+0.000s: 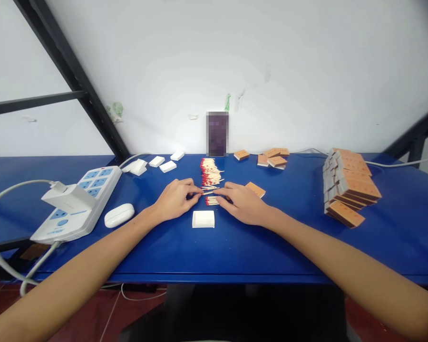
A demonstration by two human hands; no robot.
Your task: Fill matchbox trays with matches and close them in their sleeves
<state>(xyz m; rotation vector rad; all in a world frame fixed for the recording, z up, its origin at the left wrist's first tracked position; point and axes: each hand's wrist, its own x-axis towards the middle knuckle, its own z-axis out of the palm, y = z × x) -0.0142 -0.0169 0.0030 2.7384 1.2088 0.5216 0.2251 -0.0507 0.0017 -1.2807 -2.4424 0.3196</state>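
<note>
Red-tipped matches [210,173] lie heaped at the middle of the blue desk [157,256], with a small, neat row [211,201] nearer you, between your hands. Your left hand [176,199] has thumb and forefinger almost together by a loose match; your right hand [243,202] is half curled, its fingertips at the other ends. You cannot tell whether either grips one. Just below the row sits a white tray [203,219]; an orange box [256,189] lies behind your right hand. Farther out are white trays [168,166], stacked boxes [353,183] and a power strip [78,209].
</note>
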